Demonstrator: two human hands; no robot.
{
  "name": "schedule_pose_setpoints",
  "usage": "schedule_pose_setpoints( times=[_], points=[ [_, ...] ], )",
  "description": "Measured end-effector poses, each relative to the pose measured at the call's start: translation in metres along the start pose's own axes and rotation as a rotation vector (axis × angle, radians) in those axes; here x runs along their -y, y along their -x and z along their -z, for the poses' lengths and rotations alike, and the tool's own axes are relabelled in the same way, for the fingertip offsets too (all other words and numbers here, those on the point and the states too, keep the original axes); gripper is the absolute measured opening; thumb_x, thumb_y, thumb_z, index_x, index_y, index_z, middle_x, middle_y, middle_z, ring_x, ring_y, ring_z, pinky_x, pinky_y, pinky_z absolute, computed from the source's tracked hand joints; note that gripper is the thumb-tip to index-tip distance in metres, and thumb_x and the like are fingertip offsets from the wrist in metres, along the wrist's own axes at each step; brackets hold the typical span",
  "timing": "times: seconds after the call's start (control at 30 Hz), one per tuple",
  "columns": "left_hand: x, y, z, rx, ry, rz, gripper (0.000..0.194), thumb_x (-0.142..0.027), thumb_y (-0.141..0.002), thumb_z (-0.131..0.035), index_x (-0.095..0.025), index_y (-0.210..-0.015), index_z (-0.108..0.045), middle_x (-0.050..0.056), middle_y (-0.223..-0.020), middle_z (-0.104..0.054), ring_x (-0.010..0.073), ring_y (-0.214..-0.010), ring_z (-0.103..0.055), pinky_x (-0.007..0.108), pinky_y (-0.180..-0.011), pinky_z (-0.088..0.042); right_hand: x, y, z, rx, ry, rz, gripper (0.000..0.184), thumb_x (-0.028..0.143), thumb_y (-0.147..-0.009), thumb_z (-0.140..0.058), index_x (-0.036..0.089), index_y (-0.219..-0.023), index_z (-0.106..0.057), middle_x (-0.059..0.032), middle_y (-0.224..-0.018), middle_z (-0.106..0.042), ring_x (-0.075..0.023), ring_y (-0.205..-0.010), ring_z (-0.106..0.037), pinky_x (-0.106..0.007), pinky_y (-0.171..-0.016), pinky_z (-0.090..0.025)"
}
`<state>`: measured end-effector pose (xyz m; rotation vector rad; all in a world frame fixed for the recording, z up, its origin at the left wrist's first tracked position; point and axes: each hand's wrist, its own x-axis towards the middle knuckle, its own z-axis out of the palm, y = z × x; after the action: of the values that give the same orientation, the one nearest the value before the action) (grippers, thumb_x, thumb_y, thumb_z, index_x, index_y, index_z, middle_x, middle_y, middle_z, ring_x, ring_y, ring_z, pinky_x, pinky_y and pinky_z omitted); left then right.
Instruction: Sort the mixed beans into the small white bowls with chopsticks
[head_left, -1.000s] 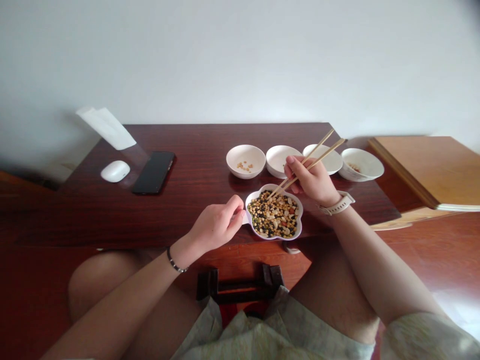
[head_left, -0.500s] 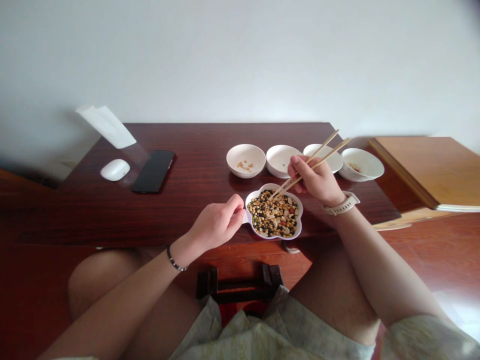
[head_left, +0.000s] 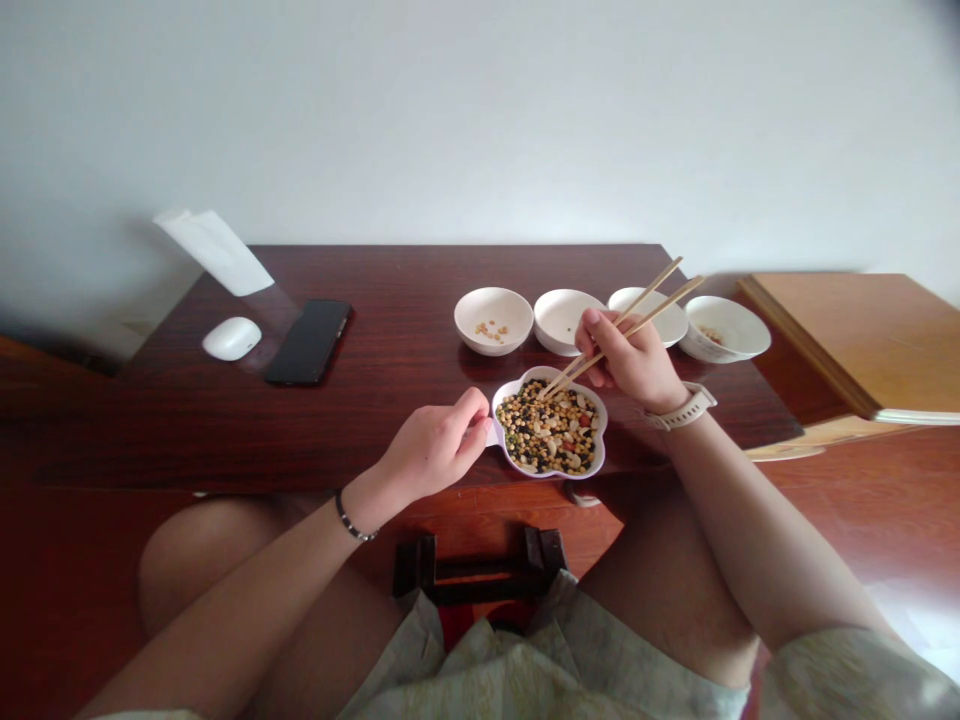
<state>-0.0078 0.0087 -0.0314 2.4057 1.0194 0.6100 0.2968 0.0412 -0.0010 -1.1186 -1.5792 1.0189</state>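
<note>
Chopsticks (head_left: 660, 310) further right, over mixed beans (head_left: 547, 430)

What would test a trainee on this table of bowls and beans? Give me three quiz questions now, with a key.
1. Which hand holds the wooden chopsticks: the left hand or the right hand?
2. True or false: the white computer mouse lies to the left of the black smartphone.
3. How many white bowls stand beyond the scalloped dish of mixed beans?

Key: 1. right hand; 2. true; 3. four.
</note>
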Motion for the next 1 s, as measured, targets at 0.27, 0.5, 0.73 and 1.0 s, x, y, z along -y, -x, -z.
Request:
schedule_pose_setpoints(
  times=[0.27, 0.5, 0.73, 1.0],
  points=[
    [0.001, 0.0, 0.0, 0.005, 0.0, -0.001, 0.011, -0.026, -0.11, -0.048, -0.023, -0.1, -0.049, -0.004, -0.075, -0.062, 0.0133, -0.057, -0.056, 0.027, -0.06, -0.033, 0.004, 0.001, 0.001, -0.031, -0.018, 0.017, 0.058, 0.07, -0.108, -0.057, 0.022, -0.076, -0.057, 0.0024, -0.046, -0.05, -0.0104, -0.039, -0.043, -0.027, -0.042, -0.029],
    [0.0, 0.0, 0.0, 0.003, 0.008, 0.003, 0.011, -0.026, -0.11, -0.048, -0.023, -0.099, -0.049, -0.004, -0.075, -0.063, 0.013, -0.056, -0.056, 0.026, -0.06, -0.035, 0.003, 0.001, 0.007, -0.103, 0.031, 0.046, 0.058, 0.071, -0.108, -0.056, 0.023, -0.075, -0.059, 0.002, -0.045, -0.05, -0.0105, -0.037, -0.042, -0.026, -0.038, -0.024],
    [0.001, 0.0, -0.001, -0.019, -0.009, -0.027, 0.012, -0.025, -0.11, -0.048, -0.023, -0.099, -0.05, -0.004, -0.073, -0.064, 0.0131, -0.055, -0.057, 0.027, -0.059, -0.034, 0.002, -0.001, 0.02, -0.254, -0.066, 0.112, 0.062, 0.075, -0.101, -0.065, 0.022, -0.069, -0.057, 0.0034, -0.049, -0.045, -0.009, -0.036, -0.041, -0.024, -0.035, -0.024],
    [0.002, 0.0, -0.001, -0.009, -0.013, -0.011, 0.011, -0.025, -0.11, -0.048, -0.023, -0.099, -0.049, -0.004, -0.075, -0.064, 0.0132, -0.056, -0.057, 0.027, -0.059, -0.034, -0.002, 0.007, 0.065, -0.55, -0.113, 0.238, 0.056, 0.06, -0.101, -0.073, 0.02, -0.068, -0.053, 0.0025, -0.06, -0.051, -0.0064, -0.036, -0.043, -0.023, -0.032, -0.02]
  ],
)
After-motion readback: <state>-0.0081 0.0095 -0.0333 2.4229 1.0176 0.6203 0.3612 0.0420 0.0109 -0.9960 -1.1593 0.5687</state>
